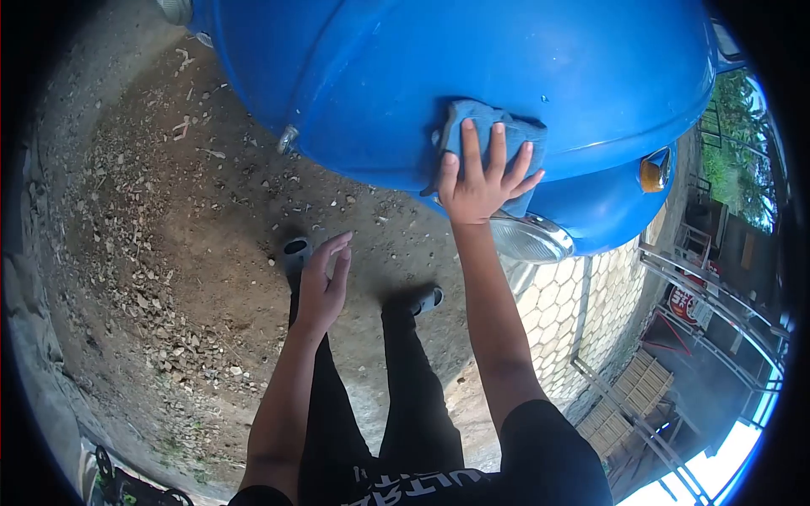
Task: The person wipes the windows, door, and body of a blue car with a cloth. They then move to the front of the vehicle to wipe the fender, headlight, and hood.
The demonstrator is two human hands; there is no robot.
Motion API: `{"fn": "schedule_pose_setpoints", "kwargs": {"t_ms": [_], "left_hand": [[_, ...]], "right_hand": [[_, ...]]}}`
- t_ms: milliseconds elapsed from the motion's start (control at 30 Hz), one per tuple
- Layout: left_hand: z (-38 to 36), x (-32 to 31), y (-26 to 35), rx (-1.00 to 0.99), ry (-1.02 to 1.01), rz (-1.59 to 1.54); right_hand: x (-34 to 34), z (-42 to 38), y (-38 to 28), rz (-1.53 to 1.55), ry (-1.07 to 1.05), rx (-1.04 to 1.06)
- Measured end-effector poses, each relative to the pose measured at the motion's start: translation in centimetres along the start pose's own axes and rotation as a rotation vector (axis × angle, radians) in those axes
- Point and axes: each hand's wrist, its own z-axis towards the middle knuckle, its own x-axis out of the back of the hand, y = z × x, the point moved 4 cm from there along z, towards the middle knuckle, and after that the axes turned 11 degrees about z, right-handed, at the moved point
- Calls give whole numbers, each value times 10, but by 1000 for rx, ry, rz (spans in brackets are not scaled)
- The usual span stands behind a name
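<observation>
My right hand (483, 187) holds a folded grey-blue cloth (527, 133) pressed against the blue car body (380, 93), with its fingers spread over the top of the cloth. Just below that wrist is a round headlight (531, 239) with a shiny rim. My left hand (325, 282) hangs in the air over the ground, apart from the car. Its fingers are loosely stretched out and nothing shows in them.
An amber lamp (655, 171) sits on the blue fender. Loose stones (186, 346) litter the dirt at left. Hexagonal paving (561, 308) lies at right, near metal rails (709, 291) and slatted wooden panels (629, 396). My shoes (428, 301) stand on the dirt below the car.
</observation>
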Motion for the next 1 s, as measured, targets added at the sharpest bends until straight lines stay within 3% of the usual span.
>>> {"fn": "schedule_pose_setpoints", "kwargs": {"t_ms": [33,100,200,233,367,500,633,700,767,833,933,1000], "left_hand": [[-5,-1,-3,10,6,-5],[-7,0,-4,44,13,-46],[-3,11,-10,13,41,-40],[-3,16,-13,7,55,-40],[-14,40,-40,68,122,-54],[-18,57,-68,146,247,-142],[-24,76,-77,158,317,-178],[-25,90,-80,159,332,-183],[-31,99,-87,183,358,-191],[-35,103,-104,247,370,-234],[-38,104,-116,245,415,-252],[-39,107,-115,228,447,-249]], "right_hand": [[-13,-19,-29,-22,-75,241],[-59,-100,-64,-74,-567,658],[-126,-185,-52,-368,-598,1120],[-116,-158,-56,-198,-456,1006],[-65,-37,-95,-121,-668,840],[-57,29,-125,-6,-480,541],[-141,-130,-90,-354,-802,1369],[-187,-185,-59,-560,-712,1669],[-199,-186,-50,-554,-625,1715],[-151,-106,-131,-337,-910,1360],[-169,-71,-155,-253,-765,1269],[-176,-90,-146,-423,-810,1533]]}}
